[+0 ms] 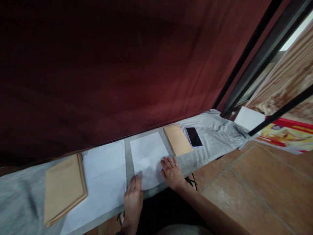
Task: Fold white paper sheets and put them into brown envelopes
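Observation:
A white sheet of paper (148, 151) lies flat on the grey cloth in front of me. My left hand (134, 192) rests at its lower left corner, fingers stretched out and nothing gripped. On the sheet's right edge lies my right hand (172, 173), fingers slightly spread and flat. Just beyond it sits a single brown envelope (178, 139). Left of my left hand is a stack of white paper (105, 176), with a pile of brown envelopes (64, 187) overlapping its left side.
A phone (194, 137) with a dark screen lies right of the single envelope. Grey cloth (215, 133) covers the narrow surface, backed by a dark red panel (137, 81). Black bars (246, 52) and a colourful printed box (288, 133) stand at the right, above the tiled floor (239, 189).

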`<act>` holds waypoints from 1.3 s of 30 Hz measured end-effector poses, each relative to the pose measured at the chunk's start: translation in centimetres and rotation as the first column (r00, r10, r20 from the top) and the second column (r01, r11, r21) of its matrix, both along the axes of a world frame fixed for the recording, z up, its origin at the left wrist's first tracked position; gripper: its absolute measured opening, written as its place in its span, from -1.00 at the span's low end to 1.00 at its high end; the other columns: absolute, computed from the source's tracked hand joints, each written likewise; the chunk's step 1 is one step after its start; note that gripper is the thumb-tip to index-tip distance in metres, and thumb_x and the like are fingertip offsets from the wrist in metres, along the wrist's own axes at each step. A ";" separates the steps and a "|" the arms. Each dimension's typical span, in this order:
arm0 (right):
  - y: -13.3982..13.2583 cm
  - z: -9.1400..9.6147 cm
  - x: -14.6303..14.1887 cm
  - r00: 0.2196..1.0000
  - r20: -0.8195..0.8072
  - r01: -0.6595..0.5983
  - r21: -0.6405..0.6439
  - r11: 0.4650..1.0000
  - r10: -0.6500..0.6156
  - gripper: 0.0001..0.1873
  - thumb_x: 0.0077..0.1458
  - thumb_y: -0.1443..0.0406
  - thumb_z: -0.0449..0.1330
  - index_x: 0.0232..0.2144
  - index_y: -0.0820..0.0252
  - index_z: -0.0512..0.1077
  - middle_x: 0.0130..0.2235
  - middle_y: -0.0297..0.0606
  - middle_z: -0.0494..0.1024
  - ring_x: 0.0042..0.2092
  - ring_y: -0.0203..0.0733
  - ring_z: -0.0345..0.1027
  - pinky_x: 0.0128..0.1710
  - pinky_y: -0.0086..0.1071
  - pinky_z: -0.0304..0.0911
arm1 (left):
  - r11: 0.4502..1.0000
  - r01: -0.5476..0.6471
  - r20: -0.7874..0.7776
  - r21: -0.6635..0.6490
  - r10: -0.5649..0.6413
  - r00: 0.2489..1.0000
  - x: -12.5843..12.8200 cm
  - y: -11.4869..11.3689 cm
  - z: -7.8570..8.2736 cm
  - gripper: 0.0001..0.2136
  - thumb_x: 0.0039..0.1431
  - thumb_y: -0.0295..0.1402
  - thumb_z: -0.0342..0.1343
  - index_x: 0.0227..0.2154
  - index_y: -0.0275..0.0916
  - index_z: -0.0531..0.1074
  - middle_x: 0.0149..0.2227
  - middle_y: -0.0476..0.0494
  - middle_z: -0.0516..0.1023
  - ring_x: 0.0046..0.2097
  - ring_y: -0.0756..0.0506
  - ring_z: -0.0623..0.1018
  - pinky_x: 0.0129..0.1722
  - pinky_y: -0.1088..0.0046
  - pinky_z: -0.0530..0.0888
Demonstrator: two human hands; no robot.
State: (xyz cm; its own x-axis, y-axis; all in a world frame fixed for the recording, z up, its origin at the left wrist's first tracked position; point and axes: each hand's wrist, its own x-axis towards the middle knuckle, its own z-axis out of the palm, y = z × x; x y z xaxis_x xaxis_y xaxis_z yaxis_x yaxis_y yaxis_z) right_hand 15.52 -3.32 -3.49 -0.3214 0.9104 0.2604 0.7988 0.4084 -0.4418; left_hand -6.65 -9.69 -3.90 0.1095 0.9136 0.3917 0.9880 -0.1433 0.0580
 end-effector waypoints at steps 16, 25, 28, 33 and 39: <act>-0.8 -1.3 -0.6 0.987 0.162 -0.031 0.093 0.995 0.016 -0.45 0.38 0.11 0.05 0.34 0.12 0.22 0.38 -0.09 0.18 0.36 0.06 0.10 0.37 0.03 -0.12 | 0.999 0.000 0.050 -0.043 0.002 0.999 -0.7 -0.2 1.1 -0.48 0.16 -0.70 -0.17 0.11 -0.27 0.42 0.05 -0.23 0.60 0.08 -0.13 0.57 0.04 0.33 0.55; -1.0 -2.0 -0.5 0.966 0.260 -0.052 0.147 0.988 0.013 -0.38 0.35 0.22 0.05 0.39 0.14 0.09 0.42 -0.08 0.07 0.39 0.08 0.02 0.38 0.06 -0.14 | 0.993 0.091 0.093 -0.071 -0.084 0.992 7.3 1.5 3.9 -0.58 0.28 -0.49 -0.15 0.09 -0.34 0.47 0.13 -0.33 0.55 0.23 -0.24 0.46 0.22 0.06 0.42; -1.1 -2.6 -0.3 0.958 0.285 -0.094 0.190 0.977 0.037 -0.32 0.31 0.28 0.06 0.41 0.19 0.03 0.42 -0.05 0.06 0.40 0.10 -0.03 0.38 0.08 -0.15 | 0.992 0.102 0.098 -0.068 -0.095 0.991 10.6 2.6 5.0 -0.53 0.32 -0.41 -0.16 0.24 -0.33 0.34 0.27 -0.31 0.39 0.35 -0.24 0.29 0.31 0.03 0.29; -0.9 -2.9 -0.3 0.961 0.270 -0.115 0.164 0.980 0.067 -0.27 0.28 0.24 0.10 0.42 0.21 0.01 0.41 -0.07 0.09 0.41 0.11 -0.04 0.39 0.07 -0.19 | 0.988 0.125 0.134 -0.090 -0.112 0.985 11.6 5.6 3.6 -0.49 0.37 -0.26 -0.14 0.32 -0.31 0.21 0.39 -0.27 0.19 0.43 -0.25 0.11 0.35 0.01 0.20; -1.0 -1.8 -0.4 0.975 0.219 -0.061 0.124 0.990 0.033 -0.43 0.38 0.19 0.00 0.37 0.16 0.16 0.39 -0.10 0.15 0.39 0.04 0.02 0.40 0.01 -0.19 | 0.988 0.045 0.088 -0.148 -0.032 0.996 7.1 6.1 -0.5 -0.48 0.39 -0.23 -0.17 0.33 -0.32 0.19 0.38 -0.30 0.22 0.42 -0.25 0.14 0.35 0.00 0.15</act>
